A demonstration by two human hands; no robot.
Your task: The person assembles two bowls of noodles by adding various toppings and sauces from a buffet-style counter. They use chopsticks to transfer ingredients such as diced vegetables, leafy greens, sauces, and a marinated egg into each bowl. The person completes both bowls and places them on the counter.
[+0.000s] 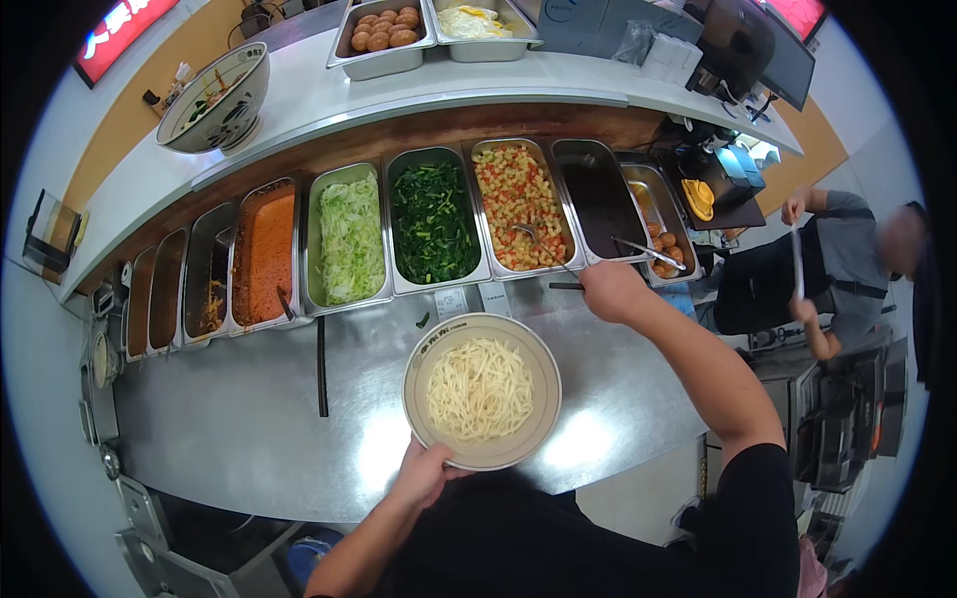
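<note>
Seen from the head camera, a person's left hand grips the near rim of a wide bowl of pale noodles, which sits on a steel counter just in front of a row of food trays. The right hand is closed around the handle of a spoon whose tip rests in the tray of diced red and yellow vegetables. Beside it lie a tray of chopped greens, a tray of shredded cabbage and a tray of orange sauce. A patterned bowl stands on the upper shelf. Another person works at right.
</note>
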